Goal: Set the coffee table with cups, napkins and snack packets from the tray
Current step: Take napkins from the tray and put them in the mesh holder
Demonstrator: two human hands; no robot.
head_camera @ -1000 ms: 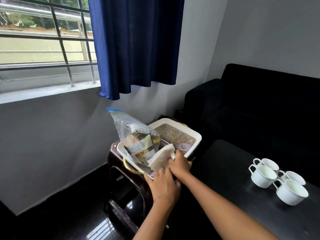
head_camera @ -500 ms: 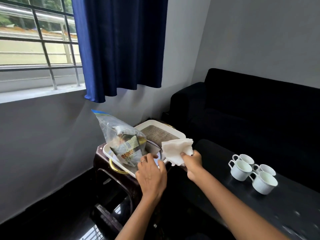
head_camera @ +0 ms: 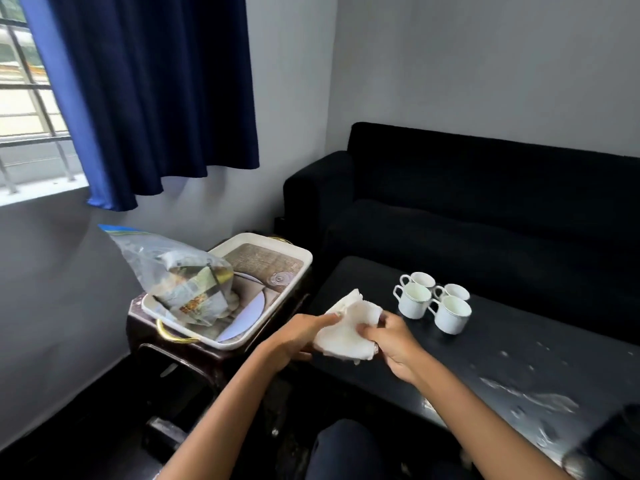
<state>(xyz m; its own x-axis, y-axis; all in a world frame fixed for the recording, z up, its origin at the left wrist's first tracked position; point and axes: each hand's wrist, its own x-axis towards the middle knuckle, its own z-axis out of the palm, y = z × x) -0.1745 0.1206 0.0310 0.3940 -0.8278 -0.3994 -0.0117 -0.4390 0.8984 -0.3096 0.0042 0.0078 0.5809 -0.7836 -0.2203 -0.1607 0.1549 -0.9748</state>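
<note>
- Two hands hold your white napkins [head_camera: 346, 329] over the near edge of the dark worktop [head_camera: 485, 358]: your left hand [head_camera: 298, 336] supports them with thumb on top, your right hand [head_camera: 391, 336] pinches their right side.
- Four white cups [head_camera: 433, 301] stand clustered on the worktop, just beyond the napkins.
- Snack packets [head_camera: 187, 289] in a clear bag lean in the tray [head_camera: 273, 303] on the left.

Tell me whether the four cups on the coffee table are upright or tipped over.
Upright. All four cups stand on the coffee table with their open mouths facing up, clustered together, handles pointing left.
</note>
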